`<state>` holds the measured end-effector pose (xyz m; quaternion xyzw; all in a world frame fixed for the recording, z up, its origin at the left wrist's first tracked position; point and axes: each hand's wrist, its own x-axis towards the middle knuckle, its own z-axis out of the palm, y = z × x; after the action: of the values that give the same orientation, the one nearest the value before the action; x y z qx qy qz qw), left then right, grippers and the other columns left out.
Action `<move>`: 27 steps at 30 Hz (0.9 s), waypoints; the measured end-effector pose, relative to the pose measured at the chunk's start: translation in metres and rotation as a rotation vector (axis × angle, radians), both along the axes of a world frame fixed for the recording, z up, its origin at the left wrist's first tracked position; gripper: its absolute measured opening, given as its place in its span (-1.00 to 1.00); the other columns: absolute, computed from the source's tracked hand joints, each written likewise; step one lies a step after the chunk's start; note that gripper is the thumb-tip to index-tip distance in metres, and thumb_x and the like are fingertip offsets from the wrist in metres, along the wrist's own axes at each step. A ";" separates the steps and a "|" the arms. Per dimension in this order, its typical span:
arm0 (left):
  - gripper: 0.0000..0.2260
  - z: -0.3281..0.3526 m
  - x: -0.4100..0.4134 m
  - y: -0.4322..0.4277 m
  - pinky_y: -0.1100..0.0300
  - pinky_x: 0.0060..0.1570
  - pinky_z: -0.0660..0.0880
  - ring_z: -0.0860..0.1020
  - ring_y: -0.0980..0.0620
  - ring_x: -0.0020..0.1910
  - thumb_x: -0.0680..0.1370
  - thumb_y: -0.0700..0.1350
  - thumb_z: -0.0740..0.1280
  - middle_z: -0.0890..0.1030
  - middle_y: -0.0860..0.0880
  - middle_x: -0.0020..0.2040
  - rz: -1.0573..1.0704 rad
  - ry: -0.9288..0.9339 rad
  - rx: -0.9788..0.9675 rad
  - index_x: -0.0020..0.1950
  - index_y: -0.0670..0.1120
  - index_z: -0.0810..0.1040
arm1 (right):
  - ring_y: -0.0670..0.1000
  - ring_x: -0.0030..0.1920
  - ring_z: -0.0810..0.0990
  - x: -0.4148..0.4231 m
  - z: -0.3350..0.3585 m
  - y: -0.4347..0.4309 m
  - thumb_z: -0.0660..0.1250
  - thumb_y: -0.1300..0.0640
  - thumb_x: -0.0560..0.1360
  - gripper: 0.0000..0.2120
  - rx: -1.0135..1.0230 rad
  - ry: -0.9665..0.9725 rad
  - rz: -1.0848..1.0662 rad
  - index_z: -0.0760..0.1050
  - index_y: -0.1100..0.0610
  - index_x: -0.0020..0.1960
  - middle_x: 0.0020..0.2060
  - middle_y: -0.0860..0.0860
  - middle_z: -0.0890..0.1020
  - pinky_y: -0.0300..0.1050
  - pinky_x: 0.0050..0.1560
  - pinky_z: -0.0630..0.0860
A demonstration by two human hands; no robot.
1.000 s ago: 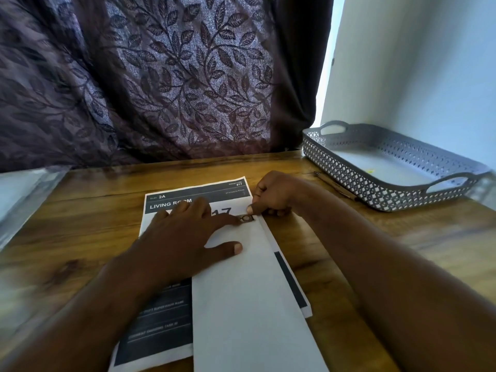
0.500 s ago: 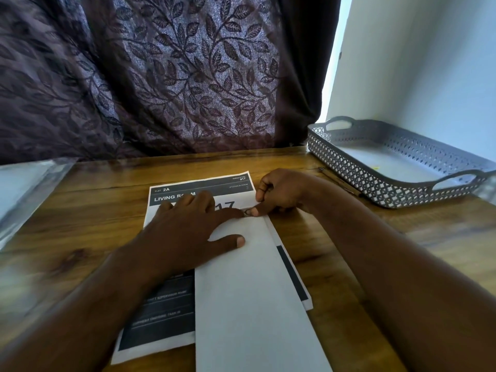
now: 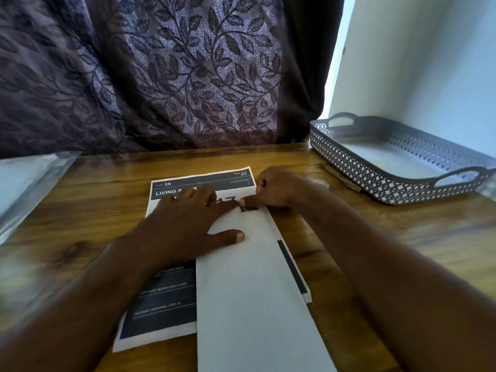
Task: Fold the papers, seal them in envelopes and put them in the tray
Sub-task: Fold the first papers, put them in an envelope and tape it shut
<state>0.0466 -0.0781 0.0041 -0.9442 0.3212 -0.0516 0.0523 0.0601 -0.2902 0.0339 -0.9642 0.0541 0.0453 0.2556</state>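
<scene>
Glossy wooden table, matt paper

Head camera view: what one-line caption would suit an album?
Folding a printed sheet on a wooden table: left hand flattens the flap, right hand holds its corner, grey tray nearby.

Pen between paper and tray

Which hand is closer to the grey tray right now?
Right. The right hand pinches the top corner of the folded paper on the side facing the tray, not touching it. The left hand lies flat on the paper, farther to the left.
</scene>
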 end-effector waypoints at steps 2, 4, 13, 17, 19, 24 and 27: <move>-0.15 0.001 0.000 0.000 -0.07 0.26 0.34 0.32 0.00 0.34 0.31 0.60 -0.31 0.28 0.08 0.34 -0.003 -0.001 0.005 0.56 0.34 -0.02 | -0.06 -0.17 0.47 0.001 0.002 0.002 0.55 -0.22 0.35 -0.50 -0.031 0.016 -0.023 0.48 0.09 0.05 -0.18 -0.05 0.52 -0.19 -0.32 0.32; -0.18 0.002 -0.001 0.000 -0.08 0.27 0.35 0.31 0.00 0.35 0.32 0.58 -0.29 0.29 0.07 0.35 -0.001 0.008 0.007 0.56 0.36 -0.03 | -0.03 -0.12 0.50 0.001 0.004 0.004 0.55 -0.17 0.38 -0.49 -0.008 0.048 -0.038 0.50 0.13 0.12 -0.10 0.00 0.56 -0.18 -0.29 0.34; -0.15 0.008 -0.002 -0.004 -0.11 0.27 0.40 0.33 0.01 0.37 0.27 0.59 -0.27 0.32 0.09 0.37 0.007 0.051 0.007 0.53 0.37 0.04 | 0.01 -0.24 0.51 0.002 0.007 0.003 0.52 0.05 0.46 -0.68 0.105 0.118 -0.102 0.59 0.21 0.10 -0.13 0.09 0.64 -0.14 -0.28 0.42; -0.16 0.008 -0.004 -0.005 -0.13 0.30 0.38 0.31 -0.01 0.40 0.28 0.59 -0.24 0.29 0.07 0.42 0.020 0.088 0.016 0.55 0.39 -0.10 | 0.02 -0.24 0.51 0.001 0.006 0.003 0.52 0.11 0.46 -0.72 0.129 0.104 -0.116 0.59 0.22 0.09 -0.17 0.09 0.63 -0.12 -0.24 0.44; -0.19 0.009 -0.004 -0.006 -0.13 0.30 0.38 0.31 -0.01 0.36 0.27 0.58 -0.26 0.30 0.05 0.38 0.024 0.090 0.038 0.53 0.43 -0.11 | 0.02 -0.24 0.52 0.001 0.006 0.003 0.52 0.11 0.45 -0.72 0.139 0.091 -0.118 0.58 0.21 0.09 -0.17 0.09 0.64 -0.11 -0.21 0.46; -0.07 0.017 -0.003 -0.009 -0.10 0.32 0.38 0.33 -0.01 0.34 0.17 0.63 -0.18 0.32 0.04 0.35 0.066 0.184 -0.008 0.53 0.40 0.08 | 0.02 -0.19 0.54 -0.002 0.007 0.002 0.52 0.10 0.47 -0.71 0.140 0.094 -0.103 0.59 0.21 0.11 -0.06 0.12 0.69 -0.12 -0.19 0.47; -0.04 0.020 -0.003 -0.009 -0.11 0.32 0.40 0.33 -0.02 0.34 0.15 0.63 -0.15 0.34 0.03 0.35 0.060 0.203 -0.024 0.54 0.37 0.14 | 0.02 -0.20 0.53 -0.005 0.008 0.002 0.51 0.11 0.47 -0.72 0.153 0.100 -0.100 0.60 0.23 0.11 -0.08 0.13 0.67 -0.14 -0.23 0.46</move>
<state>0.0435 -0.0869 0.0236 -0.9543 0.2956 0.0424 0.0098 0.0553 -0.2884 0.0421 -0.9345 0.1110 0.0845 0.3275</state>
